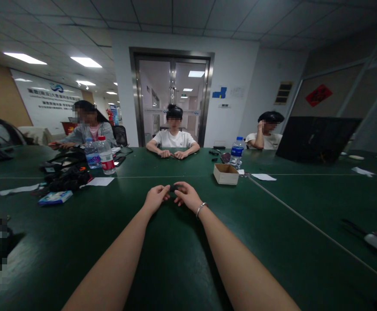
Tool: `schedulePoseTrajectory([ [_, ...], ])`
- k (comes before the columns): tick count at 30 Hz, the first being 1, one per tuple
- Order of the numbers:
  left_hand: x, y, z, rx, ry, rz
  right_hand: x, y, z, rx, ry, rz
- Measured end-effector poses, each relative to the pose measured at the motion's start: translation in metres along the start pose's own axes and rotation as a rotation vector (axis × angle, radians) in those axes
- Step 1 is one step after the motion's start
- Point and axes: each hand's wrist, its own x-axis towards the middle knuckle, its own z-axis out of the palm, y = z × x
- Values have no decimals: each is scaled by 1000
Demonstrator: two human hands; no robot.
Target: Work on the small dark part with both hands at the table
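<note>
Both my arms reach forward over a dark green table point(188, 259). My left hand point(156, 197) and my right hand point(187, 196) meet at the middle of the table, fingers curled. Between them they pinch a small dark object point(173, 188) that is too small to name. A thin bracelet point(200, 209) circles my right wrist. A small open cardboard box point(226, 173) stands just beyond my right hand.
Water bottles point(106, 155) and dark bags point(65, 178) sit at the left, another bottle point(236, 152) behind the box. An open laptop point(316, 139) stands at the right. Three people sit along the far side; another person is at the left edge. Papers point(263, 176) lie about.
</note>
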Motion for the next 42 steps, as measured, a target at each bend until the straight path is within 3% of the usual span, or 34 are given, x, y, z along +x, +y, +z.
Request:
schedulePoseTrajectory([
  [8, -1, 4, -1, 85, 28, 48, 1, 3, -4, -23, -27, -25],
  [18, -6, 8, -3, -121, -48, 153, 5, 7, -5, 20, 9, 75],
  [27, -6, 10, -4, -201, -37, 124, 4, 2, -4, 29, 14, 126],
  [32, 0, 3, -2, -108, 1, -109, 3, 1, -4, 33, 25, 136],
  [35, 0, 0, 0, 30, -43, -61, 3, 1, -3, 25, 31, 139],
  [38, -2, 1, -1, -19, -50, 51, 4, 2, -4, 32, 42, 135],
  [42, -4, 4, -2, -57, -45, -39, 4, 3, -4, 33, 32, 145],
])
